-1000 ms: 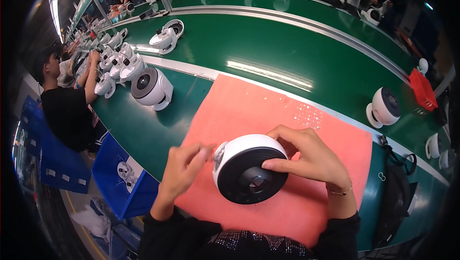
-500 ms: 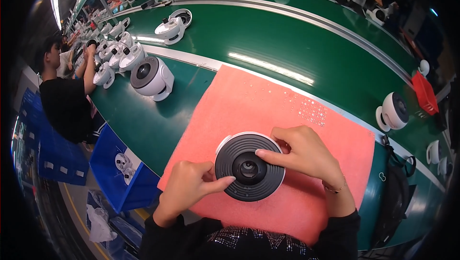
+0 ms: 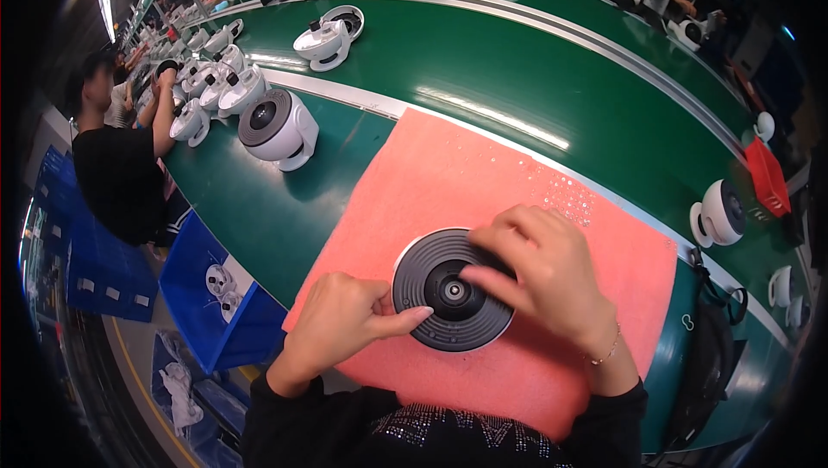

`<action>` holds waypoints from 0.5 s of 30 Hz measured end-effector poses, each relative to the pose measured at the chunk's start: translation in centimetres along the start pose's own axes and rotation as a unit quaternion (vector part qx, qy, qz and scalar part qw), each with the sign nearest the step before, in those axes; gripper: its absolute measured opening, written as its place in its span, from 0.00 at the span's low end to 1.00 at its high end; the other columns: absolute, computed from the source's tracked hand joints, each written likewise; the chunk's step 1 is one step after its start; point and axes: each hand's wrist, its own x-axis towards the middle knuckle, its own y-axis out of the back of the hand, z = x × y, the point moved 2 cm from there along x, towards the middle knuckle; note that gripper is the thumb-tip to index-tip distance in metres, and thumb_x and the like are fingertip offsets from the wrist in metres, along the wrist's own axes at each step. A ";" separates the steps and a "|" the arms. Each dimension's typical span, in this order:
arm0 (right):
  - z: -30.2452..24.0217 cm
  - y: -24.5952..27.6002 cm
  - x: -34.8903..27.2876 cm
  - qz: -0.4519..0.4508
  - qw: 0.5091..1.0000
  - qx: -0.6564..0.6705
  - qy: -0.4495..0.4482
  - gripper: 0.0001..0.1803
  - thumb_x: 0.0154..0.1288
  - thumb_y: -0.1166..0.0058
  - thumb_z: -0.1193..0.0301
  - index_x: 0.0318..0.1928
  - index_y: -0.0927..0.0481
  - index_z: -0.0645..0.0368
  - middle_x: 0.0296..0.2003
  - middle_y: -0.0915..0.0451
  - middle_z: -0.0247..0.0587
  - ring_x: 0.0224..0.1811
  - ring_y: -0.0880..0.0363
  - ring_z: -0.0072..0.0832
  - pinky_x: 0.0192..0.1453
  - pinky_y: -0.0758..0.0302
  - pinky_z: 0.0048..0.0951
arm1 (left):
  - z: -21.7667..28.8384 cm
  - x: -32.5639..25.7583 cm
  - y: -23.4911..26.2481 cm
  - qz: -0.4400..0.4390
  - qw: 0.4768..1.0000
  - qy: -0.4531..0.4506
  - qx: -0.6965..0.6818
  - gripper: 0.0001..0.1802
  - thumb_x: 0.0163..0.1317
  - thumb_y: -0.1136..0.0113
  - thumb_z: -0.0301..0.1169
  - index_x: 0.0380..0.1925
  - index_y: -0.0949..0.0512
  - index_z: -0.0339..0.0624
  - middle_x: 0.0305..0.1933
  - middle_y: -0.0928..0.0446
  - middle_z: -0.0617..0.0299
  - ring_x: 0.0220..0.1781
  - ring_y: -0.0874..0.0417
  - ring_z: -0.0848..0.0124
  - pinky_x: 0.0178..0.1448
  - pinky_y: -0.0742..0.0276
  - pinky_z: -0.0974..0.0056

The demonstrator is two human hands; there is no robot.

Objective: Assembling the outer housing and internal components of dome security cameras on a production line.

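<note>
A round fan unit (image 3: 440, 304) with a dark ribbed grille and white body lies face up on a pink mat (image 3: 483, 175). My left hand (image 3: 341, 321) rests at its left edge, thumb and fingertips pressing on the grille's rim. My right hand (image 3: 543, 282) lies over the right half of the grille, with its fingers reaching toward the centre hub.
A finished white fan (image 3: 278, 129) stands on the green bench (image 3: 535, 71) to the left, with several more behind it. Another fan (image 3: 720, 212) and a red bin (image 3: 766, 176) sit at the right. A person in black (image 3: 116, 166) works at the left; blue crates (image 3: 207, 295) stand below.
The fan unit has been tipped from standing tilted to lying flat, grille up, on the mat. Both hands came down onto its face.
</note>
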 end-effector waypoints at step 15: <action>-2.0 -0.2 -0.9 -0.119 0.982 0.125 0.078 0.14 0.53 0.44 0.71 0.42 0.22 0.55 0.42 0.28 0.39 0.48 0.30 0.34 0.49 0.38 0.36 | 0.2 0.3 0.1 -0.008 1.000 0.009 -0.007 0.25 0.47 0.36 0.48 0.12 0.24 0.34 0.10 0.29 0.56 0.12 0.26 0.65 0.20 0.32 0.65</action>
